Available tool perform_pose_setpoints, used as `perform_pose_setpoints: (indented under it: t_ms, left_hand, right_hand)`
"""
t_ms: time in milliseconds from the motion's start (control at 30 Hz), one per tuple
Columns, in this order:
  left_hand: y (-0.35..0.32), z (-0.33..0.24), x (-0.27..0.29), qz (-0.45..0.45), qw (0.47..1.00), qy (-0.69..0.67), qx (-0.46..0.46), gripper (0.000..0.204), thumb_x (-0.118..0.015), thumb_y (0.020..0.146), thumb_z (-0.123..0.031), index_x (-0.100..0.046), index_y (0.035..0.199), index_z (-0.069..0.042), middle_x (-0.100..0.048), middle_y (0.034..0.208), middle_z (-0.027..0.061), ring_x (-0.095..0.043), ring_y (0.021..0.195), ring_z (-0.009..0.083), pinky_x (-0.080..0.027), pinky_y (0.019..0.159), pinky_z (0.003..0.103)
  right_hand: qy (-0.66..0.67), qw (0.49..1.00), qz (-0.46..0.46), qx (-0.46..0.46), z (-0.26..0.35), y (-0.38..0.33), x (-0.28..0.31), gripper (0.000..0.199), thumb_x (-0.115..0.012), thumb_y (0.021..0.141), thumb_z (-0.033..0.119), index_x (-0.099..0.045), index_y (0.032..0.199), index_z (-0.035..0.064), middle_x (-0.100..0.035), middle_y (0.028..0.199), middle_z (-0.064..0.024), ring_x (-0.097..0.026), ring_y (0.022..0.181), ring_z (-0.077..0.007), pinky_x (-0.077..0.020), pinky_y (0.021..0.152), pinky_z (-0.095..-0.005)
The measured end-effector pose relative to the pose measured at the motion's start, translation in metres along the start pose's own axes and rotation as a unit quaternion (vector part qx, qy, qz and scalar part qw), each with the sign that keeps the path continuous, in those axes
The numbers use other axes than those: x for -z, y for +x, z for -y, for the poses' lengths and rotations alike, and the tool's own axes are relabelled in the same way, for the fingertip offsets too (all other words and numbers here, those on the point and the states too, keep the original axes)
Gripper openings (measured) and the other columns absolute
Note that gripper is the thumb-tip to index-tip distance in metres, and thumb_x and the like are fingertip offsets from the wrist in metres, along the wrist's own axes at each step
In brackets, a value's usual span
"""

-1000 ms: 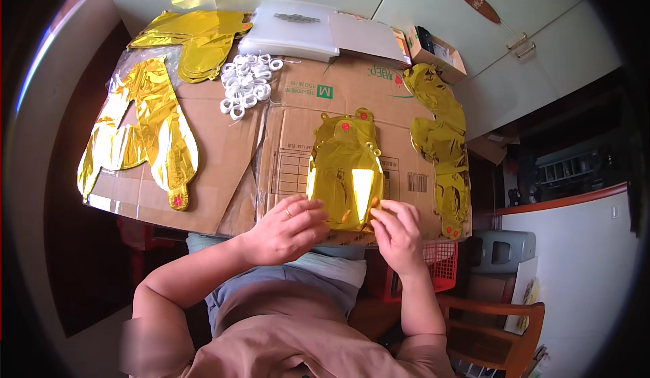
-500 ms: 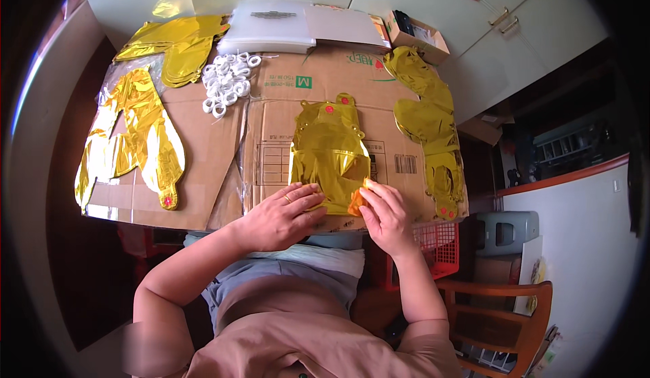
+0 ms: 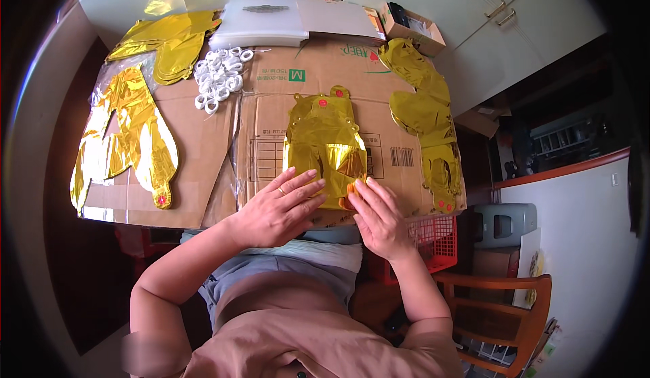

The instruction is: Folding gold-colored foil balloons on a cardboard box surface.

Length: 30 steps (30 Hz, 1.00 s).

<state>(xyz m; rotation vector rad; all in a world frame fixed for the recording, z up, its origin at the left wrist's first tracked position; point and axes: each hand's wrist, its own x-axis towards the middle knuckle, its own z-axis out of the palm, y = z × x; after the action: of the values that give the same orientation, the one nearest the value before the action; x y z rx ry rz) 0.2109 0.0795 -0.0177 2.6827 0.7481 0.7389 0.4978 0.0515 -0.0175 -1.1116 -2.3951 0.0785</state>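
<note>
A folded gold foil balloon [image 3: 318,124] with small red round marks at its far end lies flat in front of me. My left hand [image 3: 277,209] rests flat at its near left edge, fingers spread and holding nothing. At the near right corner, my right hand [image 3: 380,221] keeps its fingers close together over a small crumpled orange piece [image 3: 350,197], pressing it to the foil. Most of that orange piece is hidden under the fingertips; I cannot tell what it is. Beside the right hand, the foil is creased into a shiny fold.
Cardboard [image 3: 196,127] covers the table. Gold foil shapes [image 3: 132,127] lie at left, more [image 3: 423,114] at right. White ribbon rolls [image 3: 220,73] are heaped near a clear plastic stack [image 3: 261,23]. A small box [image 3: 425,38] stands far right. A red crate [image 3: 437,239] and wooden chair [image 3: 535,310] stand below right.
My left fingers have spread and straightened. My right hand has gone from pinching the orange piece to laying its fingers over it. The whole view has shifted slightly.
</note>
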Motion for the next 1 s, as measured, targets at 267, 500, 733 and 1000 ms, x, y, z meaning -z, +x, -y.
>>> perform_pose_setpoints:
  t_ms: [267,500,733,1000]
  left_hand:
    - [0.026,-0.007,-0.008,-0.016,0.996,0.007,0.082,0.073,-0.064,0.093,-0.031,-0.035,0.152,0.001,-0.035,0.157,0.0216,-0.028,0.149,0.0391,-0.021,0.121,0.052]
    - [0.016,0.011,-0.027,0.046,0.991,0.061,0.111,0.071,-0.065,0.091,-0.03,-0.039,0.15,0.0,-0.035,0.158,0.019,-0.029,0.149,0.035,-0.021,0.122,0.049]
    - [0.014,0.014,-0.02,0.06,0.987,0.091,0.121,0.074,-0.06,0.094,-0.041,-0.037,0.152,0.0,-0.033,0.16,0.0191,-0.026,0.151,0.0343,-0.017,0.123,0.049]
    - [0.004,0.025,-0.014,0.029,0.985,0.134,0.105,0.079,-0.045,0.098,-0.058,-0.038,0.151,0.0,-0.033,0.158,0.0235,-0.028,0.149,0.0387,-0.017,0.122,0.052]
  right_hand:
    - [-0.01,0.995,0.048,-0.082,-0.007,0.031,-0.015,0.062,-0.06,0.096,0.018,-0.038,0.15,-0.0015,-0.036,0.157,-0.0213,-0.036,0.144,-0.0391,-0.0247,0.119,-0.0523]
    - [-0.024,0.988,0.093,-0.118,-0.012,0.031,-0.032,0.07,-0.059,0.098,0.027,-0.029,0.154,-0.0017,-0.026,0.162,-0.0227,-0.027,0.149,-0.0396,-0.018,0.121,-0.0544]
    - [-0.056,0.982,0.127,-0.125,-0.011,0.031,-0.031,0.074,-0.057,0.099,0.033,-0.023,0.157,0.0005,-0.022,0.164,-0.0215,-0.024,0.15,-0.0394,-0.0152,0.121,-0.0563]
    - [-0.075,0.978,0.153,-0.119,-0.011,0.03,-0.029,0.079,-0.052,0.1,0.044,-0.019,0.159,0.0018,-0.017,0.165,-0.0205,-0.018,0.152,-0.0384,-0.0103,0.122,-0.0563]
